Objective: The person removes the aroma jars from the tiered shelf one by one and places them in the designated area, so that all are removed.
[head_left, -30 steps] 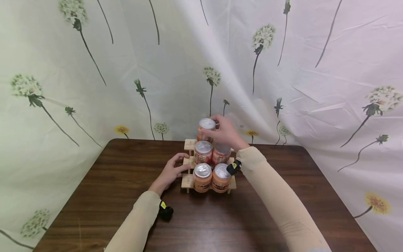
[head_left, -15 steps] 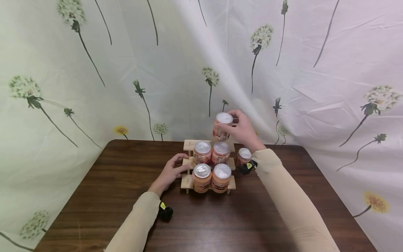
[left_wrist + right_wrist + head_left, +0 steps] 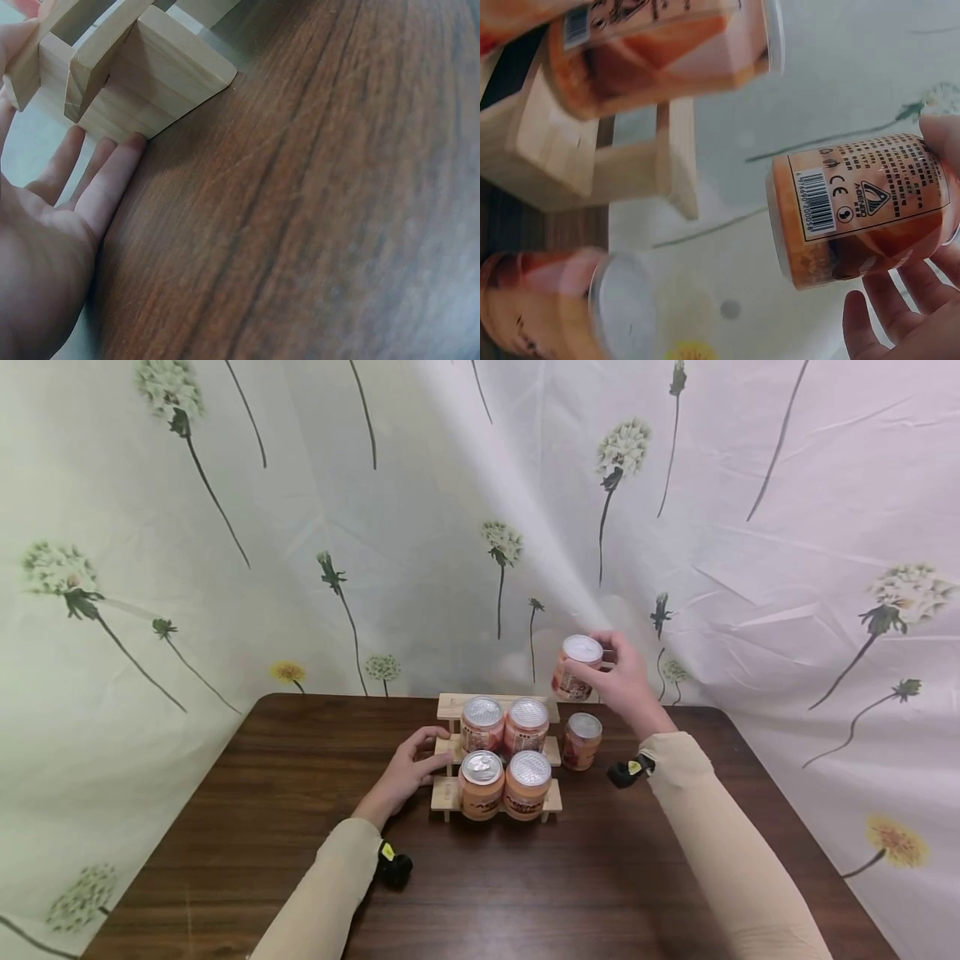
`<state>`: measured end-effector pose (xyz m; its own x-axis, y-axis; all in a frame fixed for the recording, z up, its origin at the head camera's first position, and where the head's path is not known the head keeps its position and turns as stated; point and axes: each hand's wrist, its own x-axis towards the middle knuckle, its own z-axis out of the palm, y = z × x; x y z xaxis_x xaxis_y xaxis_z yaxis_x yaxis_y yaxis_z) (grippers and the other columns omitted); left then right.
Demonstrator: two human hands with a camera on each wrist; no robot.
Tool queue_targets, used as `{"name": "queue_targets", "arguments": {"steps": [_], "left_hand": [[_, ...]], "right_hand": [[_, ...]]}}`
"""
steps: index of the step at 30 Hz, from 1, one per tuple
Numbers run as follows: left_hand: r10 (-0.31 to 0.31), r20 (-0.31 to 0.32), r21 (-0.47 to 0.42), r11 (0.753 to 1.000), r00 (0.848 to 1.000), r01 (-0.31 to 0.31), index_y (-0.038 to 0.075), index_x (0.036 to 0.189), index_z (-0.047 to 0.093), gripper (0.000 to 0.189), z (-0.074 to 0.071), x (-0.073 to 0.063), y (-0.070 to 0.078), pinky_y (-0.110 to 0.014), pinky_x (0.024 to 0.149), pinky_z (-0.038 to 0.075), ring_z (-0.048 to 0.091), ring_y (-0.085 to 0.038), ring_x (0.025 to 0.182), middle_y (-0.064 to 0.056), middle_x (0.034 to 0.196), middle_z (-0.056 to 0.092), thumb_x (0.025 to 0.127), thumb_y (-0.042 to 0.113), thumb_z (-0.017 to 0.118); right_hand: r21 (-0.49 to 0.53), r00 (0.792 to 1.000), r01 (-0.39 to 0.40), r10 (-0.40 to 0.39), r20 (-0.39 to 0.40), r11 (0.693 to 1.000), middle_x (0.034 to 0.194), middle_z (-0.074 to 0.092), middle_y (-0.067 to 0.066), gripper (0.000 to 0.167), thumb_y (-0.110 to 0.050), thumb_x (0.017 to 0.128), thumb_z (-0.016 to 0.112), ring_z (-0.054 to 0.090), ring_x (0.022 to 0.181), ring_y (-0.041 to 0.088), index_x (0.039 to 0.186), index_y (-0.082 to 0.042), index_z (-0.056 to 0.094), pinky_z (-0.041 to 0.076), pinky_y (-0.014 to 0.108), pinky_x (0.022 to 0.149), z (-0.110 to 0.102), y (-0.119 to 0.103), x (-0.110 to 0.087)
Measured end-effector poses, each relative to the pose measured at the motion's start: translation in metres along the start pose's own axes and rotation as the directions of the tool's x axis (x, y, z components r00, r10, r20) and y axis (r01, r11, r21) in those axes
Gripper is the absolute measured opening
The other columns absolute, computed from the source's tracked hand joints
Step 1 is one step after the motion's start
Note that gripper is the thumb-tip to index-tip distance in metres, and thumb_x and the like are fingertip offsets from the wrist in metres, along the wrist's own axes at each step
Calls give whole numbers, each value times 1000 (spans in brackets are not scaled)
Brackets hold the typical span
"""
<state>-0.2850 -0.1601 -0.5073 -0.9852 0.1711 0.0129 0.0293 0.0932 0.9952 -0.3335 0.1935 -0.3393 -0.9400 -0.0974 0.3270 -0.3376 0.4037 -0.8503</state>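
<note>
High over the table's back right, my right hand grips an orange-labelled can with a silver lid. Its printed label and barcode show in the right wrist view, with the fingers below it. A three-step wooden rack stands mid-table. Two orange cans sit on its front step and two more on the middle step. My left hand holds the rack's left side, thumb and forefinger at the middle step's end. In the left wrist view the other fingertips touch the wooden side.
One more can stands on the dark wooden table, just right of the rack. The rack's back step bears no can. Behind the table hangs a pale cloth printed with dandelions.
My right hand has lifted the can off the rack's back step and carried it right, uncovering the can on the table. The left hand has stayed at the rack.
</note>
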Motion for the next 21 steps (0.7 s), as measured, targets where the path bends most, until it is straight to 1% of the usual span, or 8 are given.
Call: {"name": "queue_targets", "arguments": {"steps": [3,8,15,21], "left_hand": [[10,0,-1,1000,1000,-10,14,135,58,38,0,-1,0,-37,82,57,57,-32,121,-19,154,43,102,23,73],[23,8,-1,1000,1000,-23,13,135,57,38,0,-1,1,-37,81,57,59,-29,117,-19,150,46,102,22,72],[15,5,-1,1000,1000,-15,13,137,57,40,0,0,-1,-36,83,57,59,-28,117,-19,152,45,102,24,73],[8,4,4,1000,1000,-8,14,136,58,40,0,0,0,-37,83,57,59,-28,117,-18,151,47,101,25,73]], "right_hand": [[6,1000,-20,20,-9,1000,131,57,13,68,-38,88,86,57,116,30,137,-5,53,49,37,90,-9,8,-4],[-22,999,-32,31,-31,999,131,57,14,66,-38,90,85,57,118,30,137,-3,53,48,38,90,-23,21,-10],[-75,998,-25,20,-61,997,127,58,14,61,-33,91,84,58,113,29,133,-1,55,49,30,87,-41,37,-16],[-112,997,-32,23,-78,993,125,60,15,60,-32,91,84,59,112,30,132,1,56,48,26,85,-50,49,-23]]}}
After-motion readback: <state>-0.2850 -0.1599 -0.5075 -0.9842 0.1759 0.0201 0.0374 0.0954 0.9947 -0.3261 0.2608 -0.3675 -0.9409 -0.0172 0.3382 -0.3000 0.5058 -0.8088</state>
